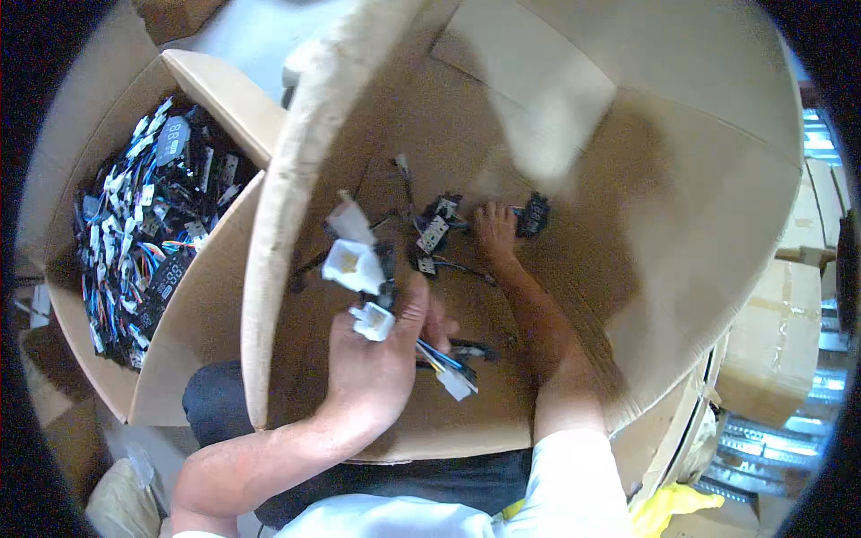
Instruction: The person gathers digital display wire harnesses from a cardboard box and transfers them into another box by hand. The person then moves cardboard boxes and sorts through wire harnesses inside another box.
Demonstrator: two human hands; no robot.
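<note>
My left hand [381,354] is closed round a bunch of wired parts. White plug connectors [352,266] stick up above its thumb, and thin coloured wires ending in a white plug [456,384] hang out on its right. Deeper inside the large cardboard box [502,394], my right hand [495,231] has its fingers curled at the wires of a black digital display module [534,215]; its fingertips are partly hidden. Just left of that hand lie small black-and-white wired modules [433,235] with loose leads.
Left of the large box stands a smaller carton [193,296] heaped with display modules, wires and white plugs. The big box's tall wall [291,179] rises between them. Taped cartons [767,332] and shiny metal parts [762,448] lie at the right, a yellow cloth-like item [673,511] below.
</note>
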